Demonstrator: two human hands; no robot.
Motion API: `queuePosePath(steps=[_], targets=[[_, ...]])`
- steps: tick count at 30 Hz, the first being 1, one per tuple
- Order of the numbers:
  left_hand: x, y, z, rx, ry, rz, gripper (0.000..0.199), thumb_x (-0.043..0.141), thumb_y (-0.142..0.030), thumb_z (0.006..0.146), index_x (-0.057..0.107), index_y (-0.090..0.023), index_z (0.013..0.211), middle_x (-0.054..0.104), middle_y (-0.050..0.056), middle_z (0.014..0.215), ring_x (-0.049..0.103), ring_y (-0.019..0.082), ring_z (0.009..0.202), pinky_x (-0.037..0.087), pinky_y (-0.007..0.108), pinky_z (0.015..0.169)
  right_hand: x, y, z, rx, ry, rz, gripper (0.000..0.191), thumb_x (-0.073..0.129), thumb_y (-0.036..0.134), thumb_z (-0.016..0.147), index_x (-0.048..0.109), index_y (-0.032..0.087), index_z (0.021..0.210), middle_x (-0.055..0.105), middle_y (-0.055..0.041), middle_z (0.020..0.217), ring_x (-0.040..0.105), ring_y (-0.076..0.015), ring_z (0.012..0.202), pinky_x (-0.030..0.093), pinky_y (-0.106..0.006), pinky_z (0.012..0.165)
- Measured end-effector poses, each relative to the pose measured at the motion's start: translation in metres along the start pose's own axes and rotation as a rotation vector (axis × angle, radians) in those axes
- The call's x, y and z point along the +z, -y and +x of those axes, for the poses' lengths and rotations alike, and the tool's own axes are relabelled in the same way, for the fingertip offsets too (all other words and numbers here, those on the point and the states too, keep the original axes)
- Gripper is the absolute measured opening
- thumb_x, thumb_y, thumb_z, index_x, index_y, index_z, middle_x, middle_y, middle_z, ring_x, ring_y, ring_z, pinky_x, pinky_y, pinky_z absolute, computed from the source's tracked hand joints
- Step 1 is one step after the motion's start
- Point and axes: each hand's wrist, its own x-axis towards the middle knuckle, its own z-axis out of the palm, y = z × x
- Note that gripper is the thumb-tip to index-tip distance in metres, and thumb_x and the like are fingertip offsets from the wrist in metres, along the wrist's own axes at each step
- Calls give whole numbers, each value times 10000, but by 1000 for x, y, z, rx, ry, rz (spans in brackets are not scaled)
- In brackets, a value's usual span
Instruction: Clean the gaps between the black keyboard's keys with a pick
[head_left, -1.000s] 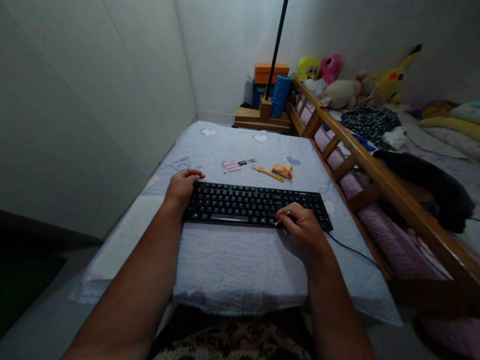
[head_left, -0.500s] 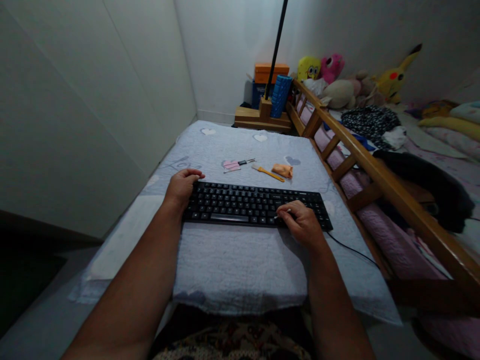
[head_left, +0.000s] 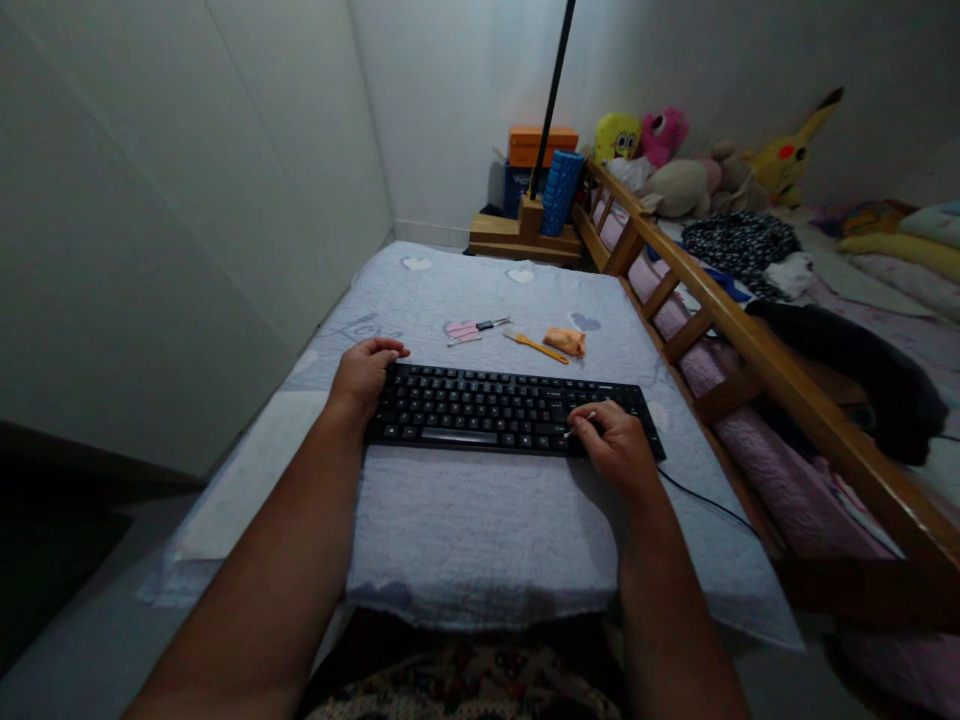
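Note:
A black keyboard lies flat on a cloth-covered table, its keys facing up. My left hand grips its upper left corner, thumb and fingers closed at the edge. Over the right part of the keys, my right hand pinches a thin white cotton swab, one tip down at the lower keys. Part of the number pad is hidden under this hand. Beyond the keyboard lie a yellow-handled brush, a crumpled orange cloth and a tool with a dark handle and metal tip.
The keyboard's cable runs off to the right. Along that side stands a wooden bed rail, with plush toys and clothes behind it. A blue foam roller and an orange box stand at the back.
My right hand has shifted slightly to the right along the keyboard with the cotton swab. My left hand and the keyboard have stayed in place.

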Motion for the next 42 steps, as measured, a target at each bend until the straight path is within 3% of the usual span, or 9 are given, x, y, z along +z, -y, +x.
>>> queuePosePath(steps=[27, 42], targets=[[2, -3, -2, -1, -17, 3, 132, 629, -198, 614, 668, -183, 739, 723, 41, 825, 567, 170, 702, 424, 301, 711, 7, 9, 0, -55, 59, 44, 167, 564, 232, 889, 714, 221, 817, 725, -63, 835, 646, -238, 853, 475, -382, 797], [0, 1, 0, 8, -3, 6, 157, 632, -222, 609, 668, -189, 758, 722, 42, 840, 562, 174, 713, 412, 301, 704, 0, 1, 1, 0, 2, 7, 183, 547, 239, 858, 713, 217, 785, 719, -71, 825, 646, -252, 838, 473, -391, 790]])
